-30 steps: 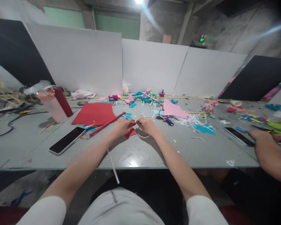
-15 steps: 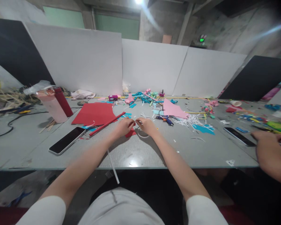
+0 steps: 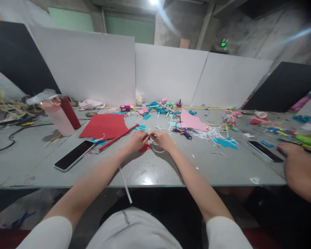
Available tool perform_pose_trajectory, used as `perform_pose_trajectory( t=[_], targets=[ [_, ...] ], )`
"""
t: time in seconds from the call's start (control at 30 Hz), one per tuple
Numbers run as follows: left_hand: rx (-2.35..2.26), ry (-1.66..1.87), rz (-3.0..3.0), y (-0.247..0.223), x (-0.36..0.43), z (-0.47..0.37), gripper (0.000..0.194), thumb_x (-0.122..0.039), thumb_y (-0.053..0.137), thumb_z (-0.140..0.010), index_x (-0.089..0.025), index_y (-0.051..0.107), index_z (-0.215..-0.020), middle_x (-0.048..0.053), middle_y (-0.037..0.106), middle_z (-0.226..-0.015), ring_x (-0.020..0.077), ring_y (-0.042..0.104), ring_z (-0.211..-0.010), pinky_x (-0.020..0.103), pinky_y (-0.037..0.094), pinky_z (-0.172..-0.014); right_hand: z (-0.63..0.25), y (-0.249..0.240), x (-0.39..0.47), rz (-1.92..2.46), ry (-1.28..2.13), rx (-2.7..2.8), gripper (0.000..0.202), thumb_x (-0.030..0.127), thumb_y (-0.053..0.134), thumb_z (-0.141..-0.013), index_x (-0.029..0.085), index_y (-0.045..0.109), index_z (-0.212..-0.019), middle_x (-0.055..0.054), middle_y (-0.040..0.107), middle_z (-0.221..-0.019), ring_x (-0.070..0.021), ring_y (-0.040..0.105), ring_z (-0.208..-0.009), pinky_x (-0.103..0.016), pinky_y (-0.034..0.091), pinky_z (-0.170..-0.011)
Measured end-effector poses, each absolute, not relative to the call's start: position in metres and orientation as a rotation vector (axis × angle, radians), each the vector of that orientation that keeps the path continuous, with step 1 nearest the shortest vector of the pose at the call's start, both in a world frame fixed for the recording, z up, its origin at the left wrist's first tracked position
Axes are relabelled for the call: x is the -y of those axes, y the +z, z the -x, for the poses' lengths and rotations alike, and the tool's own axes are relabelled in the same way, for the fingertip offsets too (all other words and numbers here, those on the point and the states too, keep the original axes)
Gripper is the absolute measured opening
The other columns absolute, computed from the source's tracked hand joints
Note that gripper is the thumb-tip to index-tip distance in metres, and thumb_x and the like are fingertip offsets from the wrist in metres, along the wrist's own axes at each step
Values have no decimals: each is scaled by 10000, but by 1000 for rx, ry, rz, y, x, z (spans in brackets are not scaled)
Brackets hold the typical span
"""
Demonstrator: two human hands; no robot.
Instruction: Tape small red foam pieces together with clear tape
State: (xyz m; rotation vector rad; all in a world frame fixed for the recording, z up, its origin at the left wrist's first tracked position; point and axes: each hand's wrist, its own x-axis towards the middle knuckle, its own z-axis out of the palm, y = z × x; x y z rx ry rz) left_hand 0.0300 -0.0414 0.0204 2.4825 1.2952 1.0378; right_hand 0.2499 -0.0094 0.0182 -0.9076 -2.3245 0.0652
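Near the middle of the grey table (image 3: 145,173), my left hand (image 3: 138,141) and my right hand (image 3: 161,139) meet at their fingertips. Both are closed in a pinch, and what lies between the fingers is too small to make out. A small red paper piece (image 3: 144,147) lies just below my left fingers. Beside my right hand is a thin white ring-like strip (image 3: 158,148). A long red stick (image 3: 118,137) slants to the left of my left hand, next to a large red sheet (image 3: 105,125).
A phone (image 3: 74,155) and a pink bottle (image 3: 58,117) stand left. Pink paper (image 3: 193,120), a glue gun (image 3: 186,133) and white paper strips (image 3: 212,135) lie right. Another person's hand (image 3: 291,150) is near a second phone (image 3: 265,151).
My fingertips have shifted very slightly and stay together. The other person's arm at the far right has moved a little, and their second hand is no longer visible.
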Motion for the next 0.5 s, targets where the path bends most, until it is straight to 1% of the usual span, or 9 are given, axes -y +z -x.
perform_pose_trajectory(
  t=[0.1,0.27,0.4,0.5],
  targets=[
    [-1314,1034,-2527,20,41,-30,243,-270,537,-1060,-229,734,-923,92,717,-897,255,637,-961,380,465,-910,-249,18,10,908,73,2319,129,254,636,-1087,221,754,-1127,-64,813,-1050,-200,746,-930,-288,506,-826],
    [-1310,1129,-2433,16,34,-31,262,-281,569,-1031,-215,694,-810,74,688,-784,233,614,-825,371,459,-819,-249,18,10,900,47,2310,139,280,619,-1103,218,739,-1135,-72,809,-1079,-209,748,-955,-290,499,-829],
    [-1307,1239,-2242,12,28,-32,206,-319,649,-969,-216,738,-816,70,737,-830,215,640,-800,338,473,-762,-247,18,11,891,29,2296,162,303,600,-1116,226,735,-1163,-77,807,-1112,-216,752,-991,-295,504,-844],
    [-1299,1301,-2112,12,25,-33,195,-323,660,-939,-197,768,-836,52,754,-830,186,631,-749,306,459,-705,-244,18,12,896,11,2279,184,317,580,-1125,226,732,-1174,-83,805,-1122,-224,756,-1002,-302,512,-855]
  ],
)
